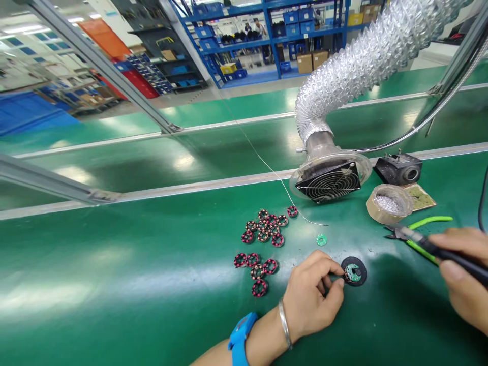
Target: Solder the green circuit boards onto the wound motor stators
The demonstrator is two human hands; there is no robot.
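Note:
My left hand is closed in a pinch at the left edge of a small green circuit board. That board lies on a round black disc on the bench; whatever is between my fingertips is too small to make out. In my right hand is a soldering iron, gripped by its black handle, its metal end pointing left over the green-handled cutters. Several copper-wound stator rings lie in two groups left of the board. A loose green circuit board sits beyond my left hand.
A fume extractor hood hangs from a silver duct over the bench. Beneath and right of it are a roll-shaped tub of metal shavings, a yellowish sponge and a black iron holder. Thin solder wire hangs down to the bench.

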